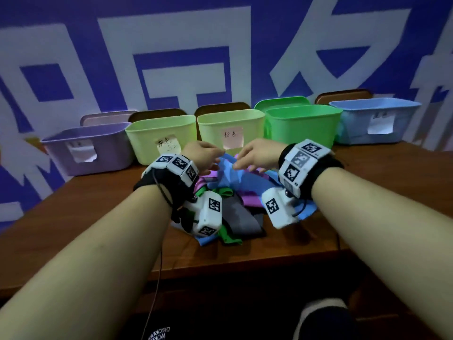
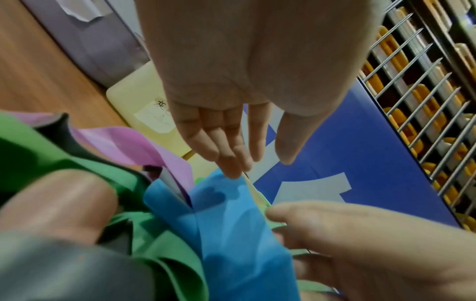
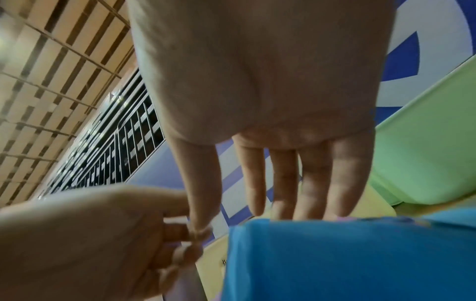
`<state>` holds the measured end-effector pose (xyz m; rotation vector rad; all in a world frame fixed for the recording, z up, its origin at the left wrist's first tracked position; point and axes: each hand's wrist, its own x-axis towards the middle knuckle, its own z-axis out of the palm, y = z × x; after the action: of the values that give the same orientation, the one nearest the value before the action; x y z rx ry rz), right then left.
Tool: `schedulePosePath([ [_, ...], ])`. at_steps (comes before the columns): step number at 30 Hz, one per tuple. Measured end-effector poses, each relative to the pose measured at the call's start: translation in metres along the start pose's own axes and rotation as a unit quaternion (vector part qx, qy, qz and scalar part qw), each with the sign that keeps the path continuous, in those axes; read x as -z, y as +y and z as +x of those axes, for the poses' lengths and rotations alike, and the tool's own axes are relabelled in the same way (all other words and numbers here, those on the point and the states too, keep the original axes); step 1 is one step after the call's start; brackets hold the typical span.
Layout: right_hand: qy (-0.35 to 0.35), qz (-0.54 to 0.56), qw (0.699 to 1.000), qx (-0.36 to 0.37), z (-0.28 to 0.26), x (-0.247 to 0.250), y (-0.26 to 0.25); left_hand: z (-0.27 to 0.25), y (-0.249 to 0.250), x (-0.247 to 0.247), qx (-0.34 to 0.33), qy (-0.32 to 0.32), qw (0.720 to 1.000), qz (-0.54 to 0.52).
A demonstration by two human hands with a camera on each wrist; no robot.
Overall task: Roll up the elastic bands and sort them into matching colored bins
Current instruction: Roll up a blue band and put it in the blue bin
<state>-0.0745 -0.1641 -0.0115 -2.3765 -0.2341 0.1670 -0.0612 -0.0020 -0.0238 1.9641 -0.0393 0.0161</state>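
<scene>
Left hand: fingers nearly straight, tips touching the raised top edge of the blue band; no curl round it shows. Right hand: fingers extended and slightly spread, tips reaching the same band's upper edge; whether the thumb pinches it cannot be told. Both hands meet over the blue band, which stands lifted above the pile of bands.

The pile is a loose heap of green, pink-purple, grey and blue strips, lying mid-surface in front of the bins. None looks rolled.

Behind stand five bins in a row: purple bin, two pale yellow-green bins with handwritten labels, green bin, blue bin. Their insides are not visible.

Judgement: early stage. The blue band is being singled out; rolling not yet begun, and the whole pile is left to sort.
</scene>
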Motion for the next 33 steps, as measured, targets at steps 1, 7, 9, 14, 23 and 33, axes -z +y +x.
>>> schedulePosePath([
  [1,-0.004,-0.040,0.999,-0.004,-0.003,-0.003,0.002,-0.005,0.002,-0.003,-0.001,-0.011,1.000,0.012],
  [7,0.134,-0.047,0.989,0.037,0.010,0.000,0.003,-0.010,0.006,-0.010,-0.006,-0.047,0.997,0.054],
  [9,0.186,0.033,0.980,0.061,0.013,0.010,-0.006,-0.010,0.009,-0.009,-0.052,-0.029,0.995,0.079],
  [14,0.235,0.190,0.945,0.123,0.008,0.038,-0.038,-0.009,0.038,-0.002,-0.146,0.027,0.988,-0.029],
  [23,0.282,0.268,0.905,0.174,-0.021,0.079,-0.078,-0.044,0.113,0.014,-0.229,0.065,0.956,-0.173],
  [33,0.314,0.274,0.877,0.239,-0.059,0.103,-0.107,-0.072,0.164,0.035,-0.299,0.142,0.941,-0.062],
])
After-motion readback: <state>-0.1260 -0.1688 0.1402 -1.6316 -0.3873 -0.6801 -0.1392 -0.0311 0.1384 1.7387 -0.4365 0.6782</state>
